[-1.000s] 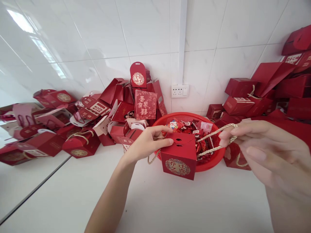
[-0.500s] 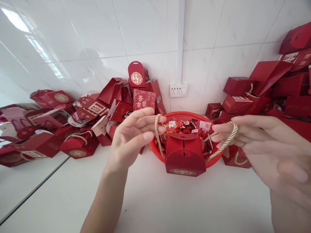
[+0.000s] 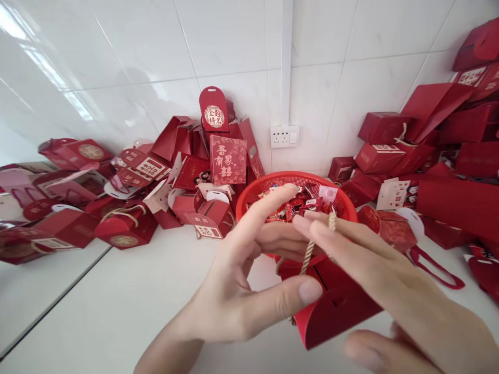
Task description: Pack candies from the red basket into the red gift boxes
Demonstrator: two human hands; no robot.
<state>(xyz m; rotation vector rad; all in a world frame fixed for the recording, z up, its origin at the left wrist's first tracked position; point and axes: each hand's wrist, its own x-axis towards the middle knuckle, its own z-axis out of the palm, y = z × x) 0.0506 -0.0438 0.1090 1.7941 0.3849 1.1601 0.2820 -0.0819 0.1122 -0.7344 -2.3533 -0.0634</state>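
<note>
A red gift box (image 3: 335, 301) with a gold twisted rope handle (image 3: 307, 258) is tilted in front of a red plastic basket (image 3: 255, 184) of wrapped candies (image 3: 298, 208). My left hand (image 3: 245, 280) curves beside the rope, its thumb spread from the fingers; I see no firm grip. The rope runs up between the fingers of my right hand (image 3: 393, 275), which hold it, though the right thumb stands apart. The hands overlap at the fingertips and hide part of the box and basket. Whether the box rests on the table cannot be seen.
Several red gift boxes (image 3: 134, 228) lie heaped along the wall on the left. More red boxes (image 3: 384, 127) are piled on the right, near a dark red ribbon loop (image 3: 436, 272). A wall socket (image 3: 284, 136) sits behind the basket. A dark seam (image 3: 58, 304) crosses the white table.
Both hands have come together, the right moving left and the left moving right. The box has shifted nearer and to the right, and turned. More of the basket's rim now shows.
</note>
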